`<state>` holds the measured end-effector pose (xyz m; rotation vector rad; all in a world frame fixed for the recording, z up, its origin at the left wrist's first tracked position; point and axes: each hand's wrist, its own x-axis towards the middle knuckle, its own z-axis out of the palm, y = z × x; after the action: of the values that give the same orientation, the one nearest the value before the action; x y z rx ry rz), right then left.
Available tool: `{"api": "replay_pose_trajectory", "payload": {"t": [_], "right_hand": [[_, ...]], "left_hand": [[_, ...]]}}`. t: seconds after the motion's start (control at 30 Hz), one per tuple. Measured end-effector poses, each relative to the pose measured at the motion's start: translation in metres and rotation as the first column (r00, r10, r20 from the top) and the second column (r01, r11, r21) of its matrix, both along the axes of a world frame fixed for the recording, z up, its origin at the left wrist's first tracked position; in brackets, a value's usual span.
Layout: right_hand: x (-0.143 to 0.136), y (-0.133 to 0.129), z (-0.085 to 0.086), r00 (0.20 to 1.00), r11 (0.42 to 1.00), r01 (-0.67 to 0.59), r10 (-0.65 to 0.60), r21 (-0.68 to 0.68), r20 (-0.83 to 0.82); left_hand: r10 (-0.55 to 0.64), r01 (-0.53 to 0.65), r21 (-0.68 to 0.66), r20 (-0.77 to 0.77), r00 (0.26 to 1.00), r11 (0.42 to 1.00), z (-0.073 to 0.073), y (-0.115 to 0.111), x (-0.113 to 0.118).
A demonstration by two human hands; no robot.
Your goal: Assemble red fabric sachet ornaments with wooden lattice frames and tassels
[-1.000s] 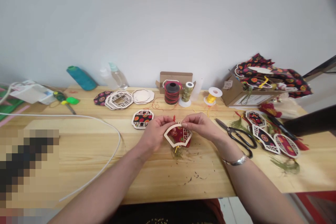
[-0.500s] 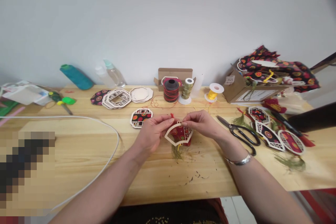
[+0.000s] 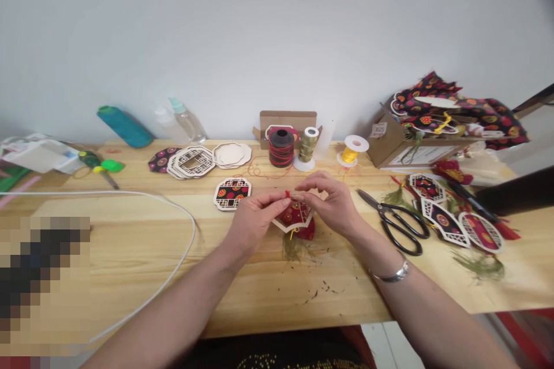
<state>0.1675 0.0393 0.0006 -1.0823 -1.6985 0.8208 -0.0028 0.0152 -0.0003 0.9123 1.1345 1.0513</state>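
Red cloth showed behind the fan-shaped frame, part of it poking out past the lower edge on the right. Frame was up between the two hands, just over the near-middle of the table, tassel hanging below.

Left hand: thumb and fingers pinched the frame's upper left, next to the red cord. Right hand: thumb and fingertips bunched at the top edge, close to the cord. Couldn't tell whether they gripped cord, rim or both; fingers hid the contact.

Handling, my read: very light, thin wood, stiff but brittle. Lattice looked like the weak spot, would likely snap if squeezed or bent. Best hold was the plain rim, flat between thumb and finger, low force. Cloth looked soft and likely to shift or bunch if dragged. Cord looked limp and fine, easy to lose, so fingertips only, right by the knot. Tassel strands looked loose enough to snag; wrong place to lift from.

Nearby: scissors to the right, blades partly toward the right hand. Square-ish plaque lay flat beyond the left hand.
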Motion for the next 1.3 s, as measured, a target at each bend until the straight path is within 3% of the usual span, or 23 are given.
{"api": "replay_pose_trajectory", "payload": {"t": [0.2, 0.37, 0.57, 0.7, 0.83, 0.93, 1.0, 1.07, 1.2, 1.3], "right_hand": [[-0.006, -0.006, 0.001, 1.0, 1.0, -0.016, 0.016, -0.016, 0.004], [-0.006, -0.006, 0.001, 0.999, 0.999, -0.043, 0.043, 0.011, -0.014], [-0.004, -0.006, 0.003, 0.997, 0.991, -0.082, 0.083, 0.109, -0.004], [-0.002, -0.007, 0.006, 0.98, 0.967, -0.184, 0.195, 0.174, -0.048], [0.001, -0.01, 0.011, 0.878, 0.935, -0.352, 0.344, 0.039, -0.333], [0.004, -0.011, 0.015, 0.712, 0.859, -0.5, 0.338, -0.107, -0.615], [0.005, -0.011, 0.016, 0.637, 0.814, -0.557, 0.29, -0.167, -0.714], [0.004, -0.01, 0.015, 0.673, 0.818, -0.518, 0.209, -0.25, -0.71], [-0.002, -0.01, 0.013, 0.886, 0.874, -0.24, 0.018, -0.424, -0.464], [-0.008, -0.012, 0.014, 0.946, 0.871, -0.144, -0.017, -0.469, -0.323]], "left_hand": [[0.034, -0.021, 0.079, -0.159, 0.987, 0.997, 0.006, -0.005, 0.004], [0.018, -0.001, 0.099, -0.164, 0.986, 0.995, 0.007, -0.008, 0.007], [-0.008, 0.02, -0.071, 0.177, 0.984, 0.997, 0.001, -0.005, 0.005], [0.036, 0.008, -0.141, 0.303, 0.952, 0.99, 0.0, -0.002, 0.006], [0.063, 0.003, -0.186, 0.347, 0.936, 0.983, 0.003, -0.001, 0.007], [0.086, -0.026, -0.173, 0.347, 0.934, 0.985, 0.004, -0.001, 0.007], [0.089, -0.042, -0.147, 0.333, 0.939, 0.988, 0.002, 0.0, 0.005], [0.08, -0.057, -0.09, 0.286, 0.955, 0.994, -0.002, 0.0, 0.004], [0.024, -0.029, 0.057, 0.098, 0.995, 0.998, -0.005, -0.001, 0.002], [-0.002, 0.001, 0.097, 0.01, 1.0, 0.995, 0.001, -0.005, 0.003]]}}
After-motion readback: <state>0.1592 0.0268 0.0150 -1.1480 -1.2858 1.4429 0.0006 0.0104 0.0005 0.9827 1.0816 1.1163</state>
